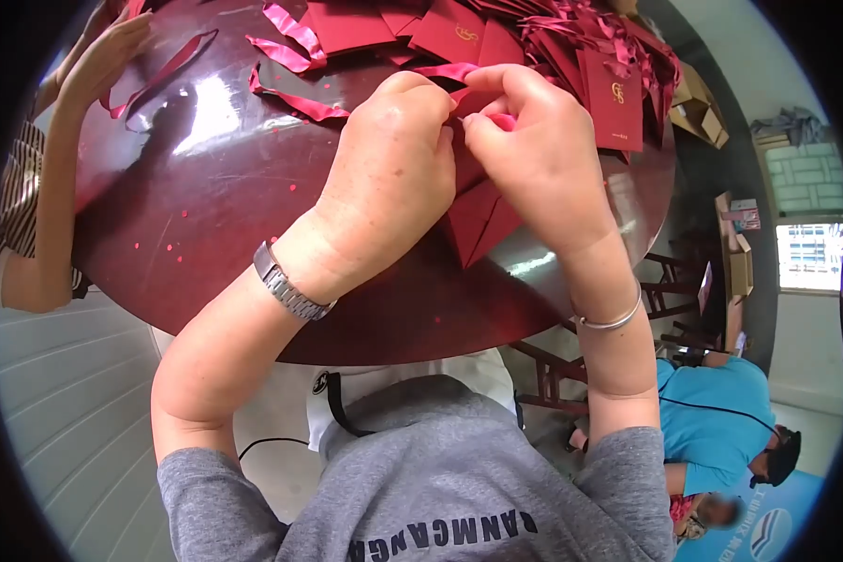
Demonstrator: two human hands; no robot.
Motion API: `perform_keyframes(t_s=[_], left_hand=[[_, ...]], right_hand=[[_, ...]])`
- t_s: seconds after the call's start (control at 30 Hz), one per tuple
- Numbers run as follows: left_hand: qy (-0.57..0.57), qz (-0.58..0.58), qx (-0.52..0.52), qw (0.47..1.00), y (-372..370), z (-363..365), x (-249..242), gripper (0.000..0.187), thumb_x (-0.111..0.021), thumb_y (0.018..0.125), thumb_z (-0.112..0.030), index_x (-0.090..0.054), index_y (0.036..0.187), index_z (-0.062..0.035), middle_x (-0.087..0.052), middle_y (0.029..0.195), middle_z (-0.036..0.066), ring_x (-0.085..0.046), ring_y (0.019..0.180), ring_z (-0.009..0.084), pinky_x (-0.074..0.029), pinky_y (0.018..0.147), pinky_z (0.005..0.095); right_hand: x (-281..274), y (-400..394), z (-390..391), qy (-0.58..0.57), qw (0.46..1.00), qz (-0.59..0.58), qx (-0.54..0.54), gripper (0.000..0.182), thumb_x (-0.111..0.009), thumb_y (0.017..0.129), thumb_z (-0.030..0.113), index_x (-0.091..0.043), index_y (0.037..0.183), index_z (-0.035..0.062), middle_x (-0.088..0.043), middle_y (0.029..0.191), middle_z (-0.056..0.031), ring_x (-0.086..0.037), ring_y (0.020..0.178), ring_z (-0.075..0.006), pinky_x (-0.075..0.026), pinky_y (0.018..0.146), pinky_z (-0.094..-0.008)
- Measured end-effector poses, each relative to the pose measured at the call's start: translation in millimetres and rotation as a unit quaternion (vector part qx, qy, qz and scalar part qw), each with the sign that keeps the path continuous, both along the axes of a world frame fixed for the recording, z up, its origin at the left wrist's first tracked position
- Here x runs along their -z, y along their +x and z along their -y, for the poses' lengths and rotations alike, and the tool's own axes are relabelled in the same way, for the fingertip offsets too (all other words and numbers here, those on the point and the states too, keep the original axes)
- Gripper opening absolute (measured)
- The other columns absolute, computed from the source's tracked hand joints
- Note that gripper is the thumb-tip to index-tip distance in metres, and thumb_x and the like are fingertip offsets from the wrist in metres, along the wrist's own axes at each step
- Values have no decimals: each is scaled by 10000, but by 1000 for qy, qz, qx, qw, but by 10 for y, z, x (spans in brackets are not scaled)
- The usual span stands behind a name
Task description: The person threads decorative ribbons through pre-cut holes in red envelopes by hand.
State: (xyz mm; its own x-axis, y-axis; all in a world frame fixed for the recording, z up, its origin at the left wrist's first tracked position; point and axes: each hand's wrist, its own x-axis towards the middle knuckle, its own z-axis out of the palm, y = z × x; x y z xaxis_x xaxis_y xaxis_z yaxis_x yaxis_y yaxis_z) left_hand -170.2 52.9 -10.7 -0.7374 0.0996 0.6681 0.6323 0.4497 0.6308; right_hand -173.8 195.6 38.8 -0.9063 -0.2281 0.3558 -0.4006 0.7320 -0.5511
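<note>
Two hands are pressed together above the round table (206, 225): the left hand (389, 173) and the right hand (539, 150) are pinched with closed fingertips on a dark red folded bag (478, 220) and its pink ribbon (445, 72), held over the table's near edge.

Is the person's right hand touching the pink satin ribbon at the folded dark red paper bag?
Touching. The head view shows the right hand pinching the pink satin ribbon between its fingertips, no gap visible.
</note>
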Motion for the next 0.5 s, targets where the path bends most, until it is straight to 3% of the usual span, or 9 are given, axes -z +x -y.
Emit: perform_keyframes(t_s=[0.03,0.13,0.17,0.2,0.27,0.3,0.37,0.47,0.5], left_hand=[[0,2,0,1000,8,-5,-33,59,-579,758,49,-592,811,71,-605,861,240,-606,816,404,-509,720,442],[16,14,8,1000,-12,-9,-39,85,-582,759,49,-604,839,70,-613,877,235,-611,830,400,-512,730,437],[32,24,12,999,-23,-4,-44,100,-584,759,48,-610,854,69,-617,885,233,-614,841,398,-515,740,432],[32,23,12,999,-14,0,-49,100,-584,759,48,-610,854,69,-617,885,233,-614,841,398,-515,740,432],[-4,30,10,999,17,17,-60,136,-587,758,40,-622,884,76,-623,922,233,-617,878,395,-517,765,423],[-4,29,10,1000,15,20,-54,136,-587,758,40,-622,884,76,-623,922,233,-617,878,395,-517,765,423],[-17,-2,13,1000,22,14,-44,195,-606,770,46,-634,962,63,-642,1046,166,-641,929,309,-513,794,340],[25,18,36,999,18,51,-129,192,-588,760,24,-643,935,78,-628,976,213,-624,898,367,-516,785,393],[38,10,42,998,7,43,-130,178,-592,775,14,-651,933,70,-635,956,202,-632,878,350,-514,780,379]], right_hand=[[-14,27,16,65,996,-66,4,321,-588,772,46,-640,1082,-15,-665,738,-136,-652,669,-201,-514,651,-313],[0,57,64,127,989,-80,10,316,-588,766,54,-649,1070,-4,-660,757,-172,-659,677,-258,-523,669,-335],[16,-6,11,70,995,-73,-7,301,-589,768,42,-650,1058,-12,-658,730,-143,-651,664,-208,-517,651,-315],[-36,-57,-26,-12,999,20,-24,277,-590,790,36,-649,1054,-25,-665,748,-85,-625,678,-126,-505,648,-269],[-45,-136,-133,-154,965,204,-61,269,-584,816,24,-639,1072,-40,-653,785,-27,-584,713,-62,-483,653,-224],[-14,-157,-132,-153,965,203,-60,269,-584,816,24,-639,1072,-40,-653,785,-27,-584,713,-62,-483,653,-224],[34,-163,-115,-80,983,137,-93,277,-578,836,18,-624,1101,-46,-641,806,-7,-568,720,-45,-469,653,-208],[5,-78,-85,-91,989,86,-73,290,-576,843,9,-605,1124,-55,-638,804,-12,-562,709,-41,-465,639,-201],[38,-110,-127,-118,987,78,-80,281,-592,855,30,-607,1125,-48,-648,818,-22,-566,704,-42,-466,626,-195]])
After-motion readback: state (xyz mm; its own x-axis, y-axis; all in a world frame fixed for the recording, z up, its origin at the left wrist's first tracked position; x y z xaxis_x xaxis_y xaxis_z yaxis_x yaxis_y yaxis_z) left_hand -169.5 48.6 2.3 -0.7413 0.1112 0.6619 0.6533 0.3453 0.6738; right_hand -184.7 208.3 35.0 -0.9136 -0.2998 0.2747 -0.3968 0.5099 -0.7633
